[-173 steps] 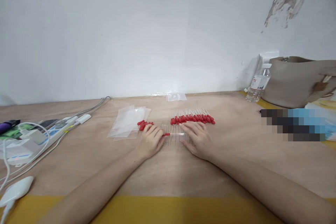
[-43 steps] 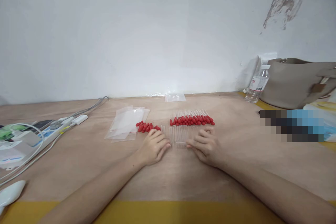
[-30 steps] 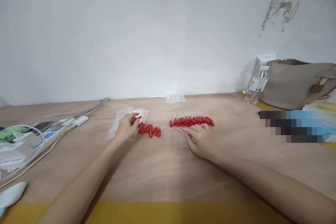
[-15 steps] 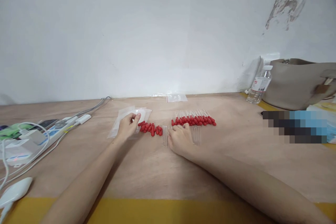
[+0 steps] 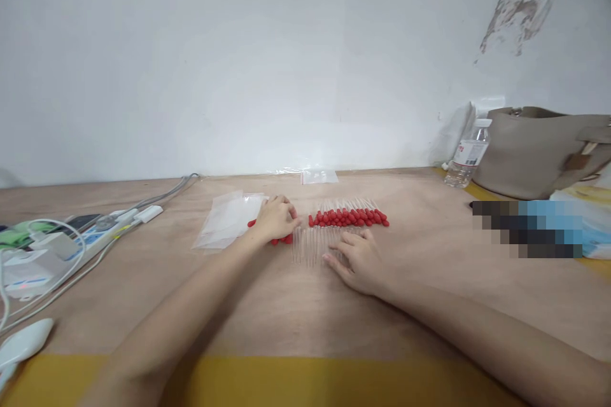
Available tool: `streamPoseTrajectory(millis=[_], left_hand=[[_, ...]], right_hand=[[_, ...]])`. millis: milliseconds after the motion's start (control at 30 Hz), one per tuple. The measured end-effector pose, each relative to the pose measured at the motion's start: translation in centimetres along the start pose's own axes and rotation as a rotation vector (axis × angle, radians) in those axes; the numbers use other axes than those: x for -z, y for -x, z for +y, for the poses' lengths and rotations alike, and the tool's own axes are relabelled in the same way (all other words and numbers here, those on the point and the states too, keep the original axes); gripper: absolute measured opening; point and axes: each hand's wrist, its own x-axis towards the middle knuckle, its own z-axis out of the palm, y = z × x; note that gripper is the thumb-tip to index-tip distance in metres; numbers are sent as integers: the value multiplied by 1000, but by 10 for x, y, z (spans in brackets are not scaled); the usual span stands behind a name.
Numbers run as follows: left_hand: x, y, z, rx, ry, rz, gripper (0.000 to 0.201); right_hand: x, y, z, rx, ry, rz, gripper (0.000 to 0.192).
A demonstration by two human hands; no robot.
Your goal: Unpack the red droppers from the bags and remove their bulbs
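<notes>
Loose red caps (image 5: 281, 240) lie in a small heap on the tabletop (image 5: 296, 311), left of centre, mostly hidden under the left hand (image 5: 275, 219). That hand rests over the heap, back up, fingers curled down and pointing right; whether its grip closes on a cap cannot be told. The left forearm runs from the lower left edge diagonally up to the heap, low over the wood.

Just right of the caps, clear tubes (image 5: 312, 245) lie side by side in a row, their long axes running away from the viewer. The right hand (image 5: 358, 261) lies flat, palm down, its fingers spread and pointing left, fingertips touching the near right end of the row; its grip is open, holding nothing. The right forearm enters from the lower right corner and lies close to the tabletop.

Behind the tubes, a longer row of capped droppers (image 5: 348, 217) is set out, red ends toward the viewer. Left of the left hand lies a stack of clear bags (image 5: 226, 224); one more small bag (image 5: 319, 175) lies at the wall.

Far left: a power strip (image 5: 95, 238) with white cables. Far right: a water bottle (image 5: 466, 154) standing upright beside a beige handbag (image 5: 539, 149).
</notes>
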Motion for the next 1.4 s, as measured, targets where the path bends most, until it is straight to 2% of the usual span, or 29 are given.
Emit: streamPoseTrajectory(millis=[167, 300, 367, 467, 567, 600, 667, 767, 833, 900, 1000, 1100, 1233, 1400], left_hand=[[-14, -27, 22, 117, -14, -276, 41], [-14, -40, 23, 161, 39, -398, 37], [-11, -41, 20, 178, 69, -417, 32], [-2, -34, 15, 195, 69, -321, 24], [7, -10, 11, 154, 38, -124, 17], [8, 1, 10, 111, 36, -54, 14], [6, 25, 9, -104, 78, 121, 8], [-6, 58, 11, -289, 140, 199, 5], [-16, 71, 12, -374, 186, 243, 7], [-26, 79, 14, -416, 275, 265, 7], [-35, 82, 16, -424, 394, 255, 5], [-38, 81, 20, -428, 419, 267, 7], [-37, 77, 26, -466, 376, 292, 18], [-31, 75, 31, -470, 234, 170, 16]], right_hand=[[1, 7, 14, -103, -19, 82, 25], [0, 7, 15, -119, -37, 94, 23], [-1, 8, 15, -104, -41, 94, 22], [-2, 9, 16, -84, -53, 137, 19], [0, 7, 18, -71, -64, 278, 23], [1, 6, 18, -59, -57, 329, 27], [4, 4, 17, -11, -21, 393, 35], [5, 3, 15, 106, 45, 335, 47], [2, 3, 14, 171, 66, 244, 46], [-2, 3, 13, 197, 67, 188, 38], [-9, 4, 13, 198, 53, 190, 26], [-13, 3, 12, 213, 29, 199, 18], [-14, 2, 8, 199, 6, 168, 22], [-11, 1, 4, 223, -5, 148, 27]])
